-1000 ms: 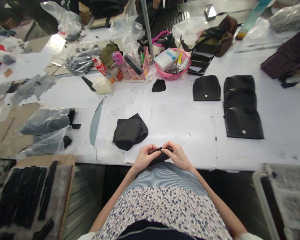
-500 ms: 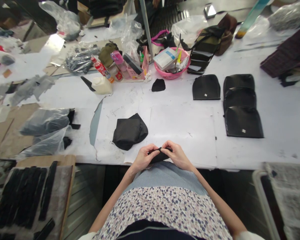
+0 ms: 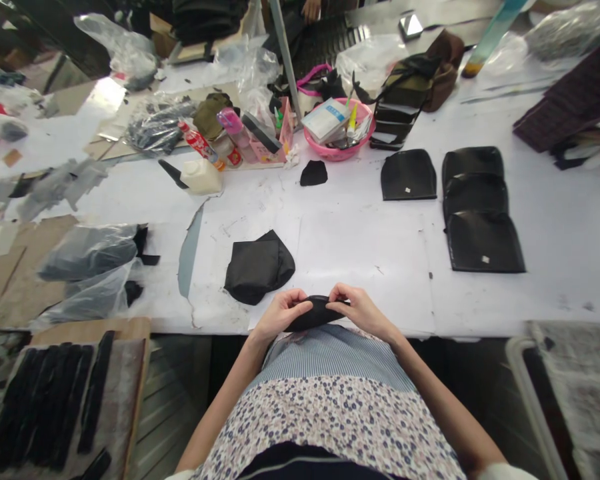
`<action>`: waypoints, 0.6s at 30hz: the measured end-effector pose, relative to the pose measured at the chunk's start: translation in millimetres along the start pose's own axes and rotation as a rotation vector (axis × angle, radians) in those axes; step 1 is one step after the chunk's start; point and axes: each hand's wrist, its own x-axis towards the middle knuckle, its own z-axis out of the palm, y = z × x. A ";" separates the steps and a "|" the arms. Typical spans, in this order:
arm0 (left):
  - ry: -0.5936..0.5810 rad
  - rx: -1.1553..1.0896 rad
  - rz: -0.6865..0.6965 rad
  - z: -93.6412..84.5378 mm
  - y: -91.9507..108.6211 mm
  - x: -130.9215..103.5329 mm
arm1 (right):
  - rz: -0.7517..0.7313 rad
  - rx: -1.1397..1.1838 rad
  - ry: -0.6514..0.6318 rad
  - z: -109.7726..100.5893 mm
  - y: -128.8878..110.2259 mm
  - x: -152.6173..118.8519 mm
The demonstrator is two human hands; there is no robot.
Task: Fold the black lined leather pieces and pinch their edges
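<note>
A piece of black sheet material (image 3: 316, 313), leather-like, is pinched along its upper edge close to my body at the table's front edge. My left hand (image 3: 283, 313) grips its left end between thumb and fingers. On the other end, my right hand (image 3: 360, 309) pinches the edge in the same way. Its lower part rests against my striped apron, and the fingertips behind it are hidden. Just beyond my left hand lies a folded black piece (image 3: 257, 268) on the white table (image 3: 360, 247).
Finished-looking black flat pieces (image 3: 485, 243) overlap at right, beside a single one (image 3: 409, 177). A small black scrap (image 3: 313, 173) lies mid-table. Behind stand a pink basket (image 3: 337, 155), a cream bottle (image 3: 203, 177) and a metal pole (image 3: 286, 60). Black strips (image 3: 40, 400) lie on a board at lower left.
My hands have moved apart along the black piece's edge, the left one going left and the right one slightly right. More of the piece now shows between them.
</note>
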 end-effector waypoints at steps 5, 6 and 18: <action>0.027 0.040 0.019 2.5 2.6 1.1 | 0.013 0.007 0.058 5.5 -1.2 1.6; 0.044 0.055 0.027 3.3 3.2 1.4 | 0.020 0.008 0.062 6.3 -1.6 2.2; 0.111 -0.066 0.025 -4.6 -2.0 -1.4 | 0.010 0.055 0.083 -1.2 12.4 11.3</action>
